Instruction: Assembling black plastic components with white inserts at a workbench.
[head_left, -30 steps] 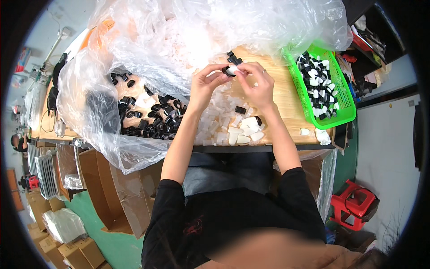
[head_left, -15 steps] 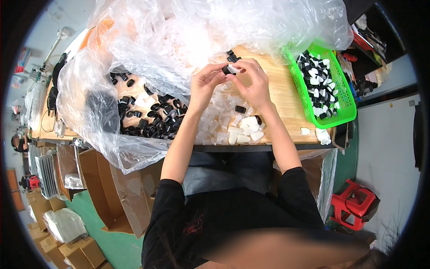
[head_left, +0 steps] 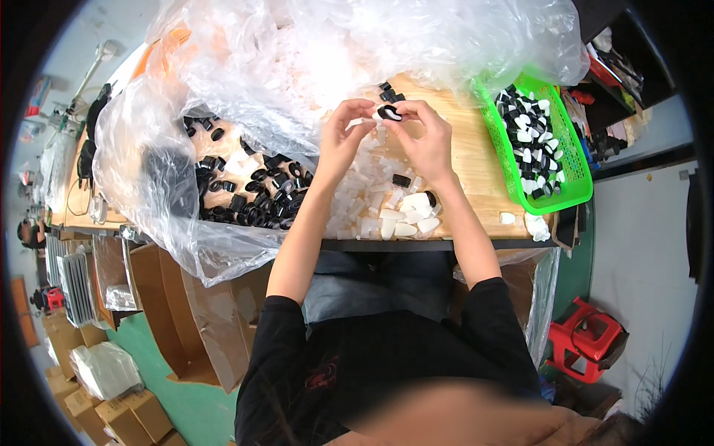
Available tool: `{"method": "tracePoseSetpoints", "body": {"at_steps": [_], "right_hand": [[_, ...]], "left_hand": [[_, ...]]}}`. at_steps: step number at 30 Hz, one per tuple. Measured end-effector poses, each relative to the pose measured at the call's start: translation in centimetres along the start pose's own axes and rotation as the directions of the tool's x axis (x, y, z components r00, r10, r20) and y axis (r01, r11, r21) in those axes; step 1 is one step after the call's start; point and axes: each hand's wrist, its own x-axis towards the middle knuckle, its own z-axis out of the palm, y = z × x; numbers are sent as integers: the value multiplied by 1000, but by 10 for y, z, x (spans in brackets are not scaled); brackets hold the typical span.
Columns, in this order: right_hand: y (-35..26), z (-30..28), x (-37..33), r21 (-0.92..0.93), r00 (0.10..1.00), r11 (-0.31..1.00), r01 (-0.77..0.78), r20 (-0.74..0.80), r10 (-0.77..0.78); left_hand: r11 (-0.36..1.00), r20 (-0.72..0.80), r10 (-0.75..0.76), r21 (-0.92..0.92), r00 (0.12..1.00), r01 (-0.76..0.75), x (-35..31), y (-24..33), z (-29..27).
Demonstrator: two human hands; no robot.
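Both my hands are raised over the table, close together. In the fingertips of my right hand (head_left: 427,140) is a black ring-shaped part (head_left: 389,113) with a white piece set in it. My left hand (head_left: 343,139) pinches a small whitish translucent piece (head_left: 359,122) just left of that part. Under my hands lie many translucent plastic pieces (head_left: 349,189). Nearer the table edge is a small pile of white rounded pieces (head_left: 407,213), with a black part (head_left: 401,181) beside it. Several black parts (head_left: 390,93) lie just beyond my fingers.
Loose black rings (head_left: 260,204) lie on the left, partly ringed by a clear plastic bag (head_left: 167,215). More clear plastic sheeting (head_left: 416,37) covers the back. At the right stands a green basket (head_left: 573,195) of black-and-white parts. A red stool (head_left: 584,338) is on the floor at right.
The black part has turned in my right fingers and now shows its white inside. My left fingers have drawn away from it, holding a whitish piece.
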Motion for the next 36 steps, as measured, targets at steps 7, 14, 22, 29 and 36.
{"method": "tracePoseSetpoints", "body": {"at_steps": [7,14,22,29,36], "right_hand": [[-9,-1,1,4,988,997,79,130,-78],[2,0,1,104,989,991,81,114,-93],[-4,5,-1,41,995,994,98,17,-99],[-4,11,-6,-71,993,991,110,-30,-113],[4,8,-7,-157,964,952,262,86,-251]], "left_hand": [[999,86,33,16,996,-34,-4,8,0],[989,99,134,51,986,-140,-2,4,1],[989,-11,144,11,989,-144,-6,4,11],[993,-52,109,57,993,-106,-6,0,13],[998,-56,51,23,997,-50,-6,2,12]]}}
